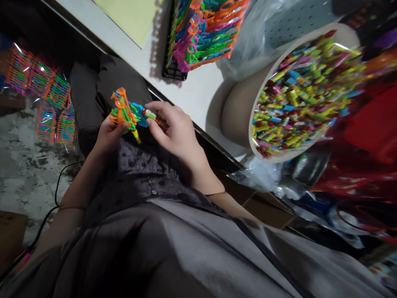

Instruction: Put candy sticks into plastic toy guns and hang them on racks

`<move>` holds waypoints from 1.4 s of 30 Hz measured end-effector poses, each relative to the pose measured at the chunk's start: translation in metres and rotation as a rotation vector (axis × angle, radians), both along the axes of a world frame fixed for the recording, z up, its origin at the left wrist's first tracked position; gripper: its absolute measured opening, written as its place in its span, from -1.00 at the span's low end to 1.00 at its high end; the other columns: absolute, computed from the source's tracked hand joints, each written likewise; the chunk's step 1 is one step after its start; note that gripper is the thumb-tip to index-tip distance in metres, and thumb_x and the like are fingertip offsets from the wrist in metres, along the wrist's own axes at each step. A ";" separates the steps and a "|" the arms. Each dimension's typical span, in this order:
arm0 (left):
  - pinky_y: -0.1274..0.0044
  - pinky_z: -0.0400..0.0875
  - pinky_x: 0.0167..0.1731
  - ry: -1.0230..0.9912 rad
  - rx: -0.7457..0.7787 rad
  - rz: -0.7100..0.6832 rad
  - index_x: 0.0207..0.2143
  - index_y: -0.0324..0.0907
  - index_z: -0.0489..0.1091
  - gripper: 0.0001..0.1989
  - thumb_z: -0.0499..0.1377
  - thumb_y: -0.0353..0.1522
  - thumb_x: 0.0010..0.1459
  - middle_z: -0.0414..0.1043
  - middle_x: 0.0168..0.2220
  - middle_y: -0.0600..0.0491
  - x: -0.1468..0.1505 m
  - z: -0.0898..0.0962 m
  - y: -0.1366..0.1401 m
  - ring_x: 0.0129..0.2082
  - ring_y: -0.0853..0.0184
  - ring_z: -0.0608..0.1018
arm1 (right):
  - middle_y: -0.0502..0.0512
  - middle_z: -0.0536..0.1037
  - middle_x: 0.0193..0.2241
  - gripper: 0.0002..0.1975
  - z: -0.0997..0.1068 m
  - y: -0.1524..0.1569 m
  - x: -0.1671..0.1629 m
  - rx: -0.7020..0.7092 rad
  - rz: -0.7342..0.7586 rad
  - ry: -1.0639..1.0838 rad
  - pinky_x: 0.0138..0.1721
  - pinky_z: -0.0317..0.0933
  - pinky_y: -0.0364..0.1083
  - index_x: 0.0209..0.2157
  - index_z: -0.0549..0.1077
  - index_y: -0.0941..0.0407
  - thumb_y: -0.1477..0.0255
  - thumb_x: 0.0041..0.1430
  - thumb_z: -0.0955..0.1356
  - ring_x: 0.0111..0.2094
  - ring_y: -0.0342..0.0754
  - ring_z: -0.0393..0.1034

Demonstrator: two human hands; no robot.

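Observation:
Above my lap, my left hand (111,131) is closed around a small bunch of plastic toys (124,111) in orange, green and blue. Their exact kind does not show. A small yellow piece (136,135) sticks out from the bunch's lower end. Close beside it, my right hand (175,126) pinches a small wrapped candy (150,114), red and pale green, between thumb and fingers. The candy meets the blue toy at the bunch's right side; whether it is fixed to it I cannot tell. More small coloured bits show under the right fingers.
A white bucket (238,111) full of wrapped candies (288,107) stands on the white table (198,97). A black basket (174,73) holds many plastic toys (211,37). Yellow paper (132,18) lies at the back. Bagged toys (40,76) are at left; red plastic (372,128) is at right.

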State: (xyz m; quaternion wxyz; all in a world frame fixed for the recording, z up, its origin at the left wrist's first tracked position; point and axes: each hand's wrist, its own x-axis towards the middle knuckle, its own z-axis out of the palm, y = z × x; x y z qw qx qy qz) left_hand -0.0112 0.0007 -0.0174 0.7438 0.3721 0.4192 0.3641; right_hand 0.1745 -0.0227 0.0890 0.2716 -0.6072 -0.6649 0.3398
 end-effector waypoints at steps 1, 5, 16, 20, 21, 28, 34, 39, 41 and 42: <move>0.51 0.41 -0.14 0.007 0.005 -0.003 -0.19 -0.20 0.38 -0.47 0.36 -0.05 -0.11 0.48 -0.27 0.01 -0.001 0.000 0.001 -0.19 0.30 0.54 | 0.05 0.41 -0.40 -0.67 0.000 0.000 0.001 0.003 0.012 -0.019 -0.14 0.22 -0.01 -0.03 0.35 0.12 0.24 0.33 0.18 -0.34 -0.10 0.33; 0.49 0.39 -0.08 0.106 0.096 -0.024 -0.22 -0.21 0.41 -0.52 0.35 -0.07 -0.08 0.45 -0.23 -0.01 -0.007 0.005 0.005 -0.14 0.27 0.52 | 0.04 0.43 -0.44 -0.69 -0.003 0.002 0.004 0.025 0.058 -0.129 -0.11 0.17 0.01 -0.02 0.38 0.14 0.33 0.30 0.19 -0.38 -0.10 0.33; 0.36 0.32 0.04 0.387 0.540 -0.109 -0.33 -0.22 0.44 -0.56 0.18 0.00 0.08 0.43 -0.18 -0.08 0.002 0.020 0.011 -0.05 0.19 0.45 | 0.13 0.49 -0.31 -0.70 -0.006 0.009 -0.009 -0.061 0.055 -0.317 -0.16 0.12 -0.01 -0.13 0.38 0.16 0.26 0.33 0.18 -0.27 -0.01 0.35; 0.36 0.32 0.03 0.380 0.552 -0.049 -0.32 -0.19 0.44 -0.59 0.22 -0.01 0.04 0.40 -0.20 -0.04 0.001 0.012 0.007 -0.06 0.21 0.45 | 0.13 0.47 -0.30 -0.69 -0.004 0.013 -0.007 -0.012 0.115 -0.345 -0.14 0.11 0.01 -0.13 0.37 0.16 0.27 0.36 0.13 -0.26 -0.02 0.34; 0.36 0.32 0.03 0.367 0.561 -0.029 -0.32 -0.18 0.43 -0.60 0.24 -0.02 0.03 0.39 -0.21 -0.03 0.000 0.009 0.006 -0.07 0.22 0.45 | 0.13 0.47 -0.30 -0.68 -0.003 0.013 -0.006 -0.005 0.140 -0.352 -0.13 0.11 0.01 -0.12 0.36 0.16 0.28 0.37 0.12 -0.26 -0.02 0.34; 0.32 0.35 0.01 0.345 0.498 0.039 -0.23 -0.14 0.38 -0.58 0.31 -0.07 -0.03 0.36 -0.19 -0.02 -0.007 0.004 -0.006 -0.09 0.23 0.46 | 0.11 0.41 -0.34 -0.59 -0.010 0.017 0.001 0.096 0.233 -0.372 -0.08 0.09 0.04 -0.16 0.33 0.19 0.26 0.41 0.01 -0.29 -0.06 0.30; 0.29 0.36 0.00 0.335 0.532 0.033 -0.17 -0.11 0.36 -0.57 0.31 -0.08 -0.02 0.34 -0.22 0.01 -0.009 0.012 -0.006 -0.12 0.25 0.47 | 0.08 0.37 -0.38 -0.57 -0.013 0.018 0.004 0.152 0.233 -0.268 -0.09 0.10 0.05 -0.16 0.32 0.19 0.24 0.41 -0.01 -0.31 -0.07 0.29; 0.33 0.35 0.01 0.291 0.670 0.019 -0.14 -0.11 0.35 -0.60 0.31 -0.16 0.01 0.36 -0.17 0.02 -0.007 0.028 0.000 -0.08 0.25 0.46 | 0.05 0.38 -0.39 -0.59 -0.008 0.015 0.007 0.134 0.179 -0.140 -0.06 0.11 0.06 -0.17 0.33 0.18 0.19 0.40 0.04 -0.33 -0.10 0.29; 0.36 0.37 -0.03 0.270 0.725 -0.013 -0.14 -0.10 0.37 -0.66 0.29 -0.19 0.05 0.37 -0.16 0.03 -0.005 0.036 0.004 -0.09 0.27 0.47 | 0.04 0.38 -0.40 -0.59 -0.006 0.013 0.009 0.110 0.160 -0.086 -0.07 0.14 0.04 -0.17 0.34 0.17 0.17 0.39 0.07 -0.34 -0.11 0.28; 0.38 0.38 -0.06 0.255 0.734 -0.035 -0.15 -0.09 0.38 -0.69 0.28 -0.20 0.07 0.38 -0.17 0.03 -0.003 0.040 0.007 -0.10 0.28 0.47 | 0.04 0.38 -0.40 -0.60 -0.006 0.012 0.010 0.101 0.148 -0.061 -0.09 0.16 0.03 -0.17 0.35 0.16 0.16 0.38 0.08 -0.34 -0.11 0.28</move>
